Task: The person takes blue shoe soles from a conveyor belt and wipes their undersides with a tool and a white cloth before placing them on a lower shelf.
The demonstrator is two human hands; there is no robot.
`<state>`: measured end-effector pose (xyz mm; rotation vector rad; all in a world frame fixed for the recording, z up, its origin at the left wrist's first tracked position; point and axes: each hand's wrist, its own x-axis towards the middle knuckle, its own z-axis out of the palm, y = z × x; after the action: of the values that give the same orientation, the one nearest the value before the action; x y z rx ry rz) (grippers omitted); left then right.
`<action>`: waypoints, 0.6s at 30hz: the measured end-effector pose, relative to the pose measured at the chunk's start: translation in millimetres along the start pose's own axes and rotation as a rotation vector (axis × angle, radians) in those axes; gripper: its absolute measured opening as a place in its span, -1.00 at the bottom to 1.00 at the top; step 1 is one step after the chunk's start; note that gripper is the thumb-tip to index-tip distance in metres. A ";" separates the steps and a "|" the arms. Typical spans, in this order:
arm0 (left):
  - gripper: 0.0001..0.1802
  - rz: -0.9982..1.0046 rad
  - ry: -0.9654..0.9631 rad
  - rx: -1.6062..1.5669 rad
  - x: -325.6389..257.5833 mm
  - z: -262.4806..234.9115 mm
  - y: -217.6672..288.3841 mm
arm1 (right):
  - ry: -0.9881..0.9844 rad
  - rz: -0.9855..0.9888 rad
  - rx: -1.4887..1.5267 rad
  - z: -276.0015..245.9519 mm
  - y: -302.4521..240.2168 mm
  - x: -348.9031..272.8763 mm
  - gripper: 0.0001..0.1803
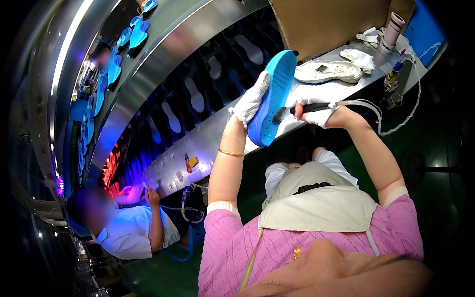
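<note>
Blue shoe sole [273, 96], gripped by the gloved left hand [251, 100], is mid-brushing; right hand [316, 113] at three o'clock clasps the brush [300, 110].

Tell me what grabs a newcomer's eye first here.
The bright blue shoe sole at centre, held up by the gloved left hand while the right hand puts a brush to it. At lower left, purple light glows beside a seated co-worker.
</note>
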<state>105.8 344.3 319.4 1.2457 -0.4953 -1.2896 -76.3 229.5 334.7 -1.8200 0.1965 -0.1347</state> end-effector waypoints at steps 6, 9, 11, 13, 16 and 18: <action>-0.15 0.356 -0.029 -0.221 -8.0 -27.6 -0.3 | -0.003 -0.100 0.038 -12.2 -6.7 -5.1 -0.88; -0.11 0.597 -0.048 -0.635 -23.1 -24.8 13.6 | 0.082 -0.215 0.082 -12.2 0.4 -7.7 -0.84; -0.05 0.265 -0.247 -0.698 -18.7 -55.9 -5.4 | 0.195 -0.230 0.235 -4.3 0.0 -9.6 -0.83; -0.13 0.081 -0.152 -0.720 -17.1 -54.0 -37.9 | 0.261 -0.214 0.199 3.9 2.9 -9.3 -0.82; -0.35 0.126 -0.327 -0.902 -20.0 -38.3 -79.6 | 0.331 -0.240 0.238 14.1 22.7 -6.2 -0.81; -0.38 0.135 -0.252 -0.904 -29.8 -13.6 -94.3 | 0.402 -0.273 0.214 16.3 27.0 -3.1 -0.82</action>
<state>67.7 394.7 242.1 0.2948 -0.1202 -1.3280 -77.8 238.9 304.4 -1.5833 0.2053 -0.6912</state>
